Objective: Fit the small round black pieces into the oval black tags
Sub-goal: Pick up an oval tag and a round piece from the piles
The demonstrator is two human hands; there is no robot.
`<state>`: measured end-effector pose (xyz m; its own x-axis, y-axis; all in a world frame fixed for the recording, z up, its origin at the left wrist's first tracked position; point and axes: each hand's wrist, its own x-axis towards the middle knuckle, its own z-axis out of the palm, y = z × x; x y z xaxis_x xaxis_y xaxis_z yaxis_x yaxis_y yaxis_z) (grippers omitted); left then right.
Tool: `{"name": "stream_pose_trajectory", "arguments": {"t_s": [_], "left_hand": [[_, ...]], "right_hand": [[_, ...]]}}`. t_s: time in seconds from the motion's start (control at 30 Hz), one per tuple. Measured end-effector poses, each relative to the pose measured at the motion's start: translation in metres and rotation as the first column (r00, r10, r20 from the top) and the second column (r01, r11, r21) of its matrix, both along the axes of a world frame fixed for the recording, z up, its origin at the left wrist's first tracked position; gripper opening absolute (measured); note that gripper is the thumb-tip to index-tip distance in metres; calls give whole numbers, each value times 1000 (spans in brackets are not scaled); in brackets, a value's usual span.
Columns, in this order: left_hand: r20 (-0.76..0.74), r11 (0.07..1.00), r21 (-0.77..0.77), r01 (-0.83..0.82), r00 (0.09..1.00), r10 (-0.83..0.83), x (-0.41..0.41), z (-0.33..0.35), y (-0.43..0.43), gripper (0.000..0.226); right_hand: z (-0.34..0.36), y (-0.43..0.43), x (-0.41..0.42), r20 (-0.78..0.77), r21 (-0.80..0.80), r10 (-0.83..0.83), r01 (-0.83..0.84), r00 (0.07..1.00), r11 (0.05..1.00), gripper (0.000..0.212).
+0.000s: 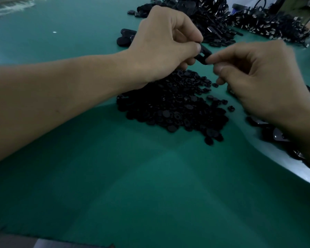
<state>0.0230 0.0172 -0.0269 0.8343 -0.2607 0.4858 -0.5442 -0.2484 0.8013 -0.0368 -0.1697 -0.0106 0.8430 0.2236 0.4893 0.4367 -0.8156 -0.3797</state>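
Gripped between thumb and curled fingers of the left hand [161, 45]: 1 oval tag [204, 53], raised off the table and pointing toward the right hand [258, 76]. Closed in a pinch on that free end: the right fingertips [217, 57]; cannot tell whether a round piece sits under them. Probably the seating step. Best done by holding the tag steady, squaring the piece over its hole, then pressing straight in without tilting.

Directly below both hands: a pile of round pieces [172, 104], with a few strays nearer the right hand. Just beyond the left hand: loose tags [125, 37] on the green mat [150, 185]. Farther beyond both hands: a big heap of black parts [213, 18]. Under the right wrist: more dark tags [276, 135]. Nothing blocking the fit; likely risk only of dropping a piece into the pile.
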Motion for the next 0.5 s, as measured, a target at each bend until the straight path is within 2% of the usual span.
{"name": "stream_pose_trajectory", "arguments": {"t_s": [0.13, 0.27, 0.5], "left_hand": [[52, 999, 40, 19, 998, -21, -5, 1, -2, 4], [93, 997, 68, 29, 995, -35, -11, 3, -5, 6], [97, 996, 76, 38, 994, -45, -13, 4, -7, 12]], "right_hand": [[1, 1, 0, 88, 98, 28, -36, 996, 995, 29], [2, 0, 0, 58, 230, 23, -36, 998, 973, 13], [3, 6, -2, 79, 175, -29, 15, 996, 984, 12]]}}
